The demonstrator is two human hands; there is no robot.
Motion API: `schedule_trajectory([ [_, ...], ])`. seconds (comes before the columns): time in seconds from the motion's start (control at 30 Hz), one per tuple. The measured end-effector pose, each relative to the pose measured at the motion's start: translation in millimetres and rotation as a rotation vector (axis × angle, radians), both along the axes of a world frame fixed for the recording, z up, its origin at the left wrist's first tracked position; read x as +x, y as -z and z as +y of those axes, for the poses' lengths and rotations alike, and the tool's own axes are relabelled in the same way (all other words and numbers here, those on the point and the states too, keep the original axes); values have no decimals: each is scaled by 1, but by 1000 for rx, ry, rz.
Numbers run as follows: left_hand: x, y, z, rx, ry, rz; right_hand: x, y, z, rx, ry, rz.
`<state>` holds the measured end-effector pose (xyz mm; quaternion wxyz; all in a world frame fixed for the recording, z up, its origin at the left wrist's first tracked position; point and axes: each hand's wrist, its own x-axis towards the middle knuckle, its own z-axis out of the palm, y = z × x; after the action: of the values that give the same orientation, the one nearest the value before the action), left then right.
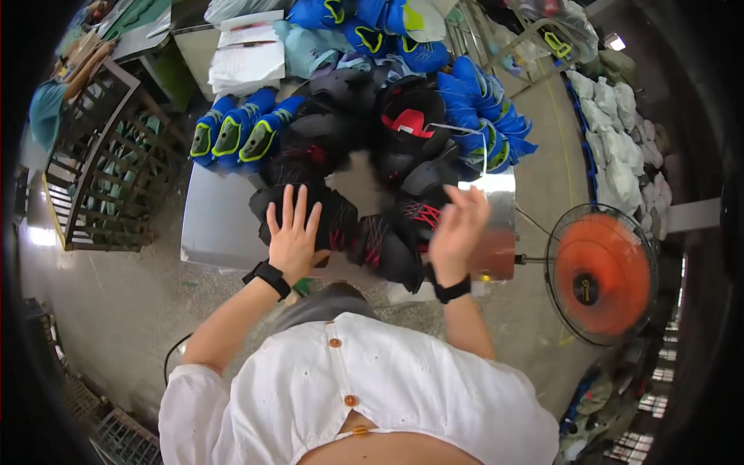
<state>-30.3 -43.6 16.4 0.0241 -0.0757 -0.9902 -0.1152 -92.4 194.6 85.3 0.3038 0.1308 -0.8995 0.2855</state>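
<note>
Left hand (294, 232): flat, fingers spread, palm down on a black shoe upper (333, 213) at the metal table (217, 225) near edge | Right hand (457, 229): open, blurred, gripping nothing, just above black-red uppers (411, 221) | Blue uppers (240, 132) piled behind | Orange fan (601, 271) at right.

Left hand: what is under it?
The left hand lies flat, fingers spread, on a black shoe upper with red marks. That upper rests on the metal table; the part beneath the palm is hidden.
</note>
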Motion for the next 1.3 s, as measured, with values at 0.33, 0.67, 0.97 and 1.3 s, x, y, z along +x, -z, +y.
schedule_trajectory([
  [0.33, 19, 15, -75, 52, -33, 108, 43, 156, -85, 2, -196, -842],
  [0.67, 11, 26, -129, 233, 148, 1, 71, 134, -52, 934, -482, -589],
  [0.97, 10, 47, -133, 550, 40, 36, -73, 46, -93, 6, -378, -516],
  [1.3, 25, 108, -113, 1357, -324, -240, -269, 51, -120, 226, 77, -651],
])
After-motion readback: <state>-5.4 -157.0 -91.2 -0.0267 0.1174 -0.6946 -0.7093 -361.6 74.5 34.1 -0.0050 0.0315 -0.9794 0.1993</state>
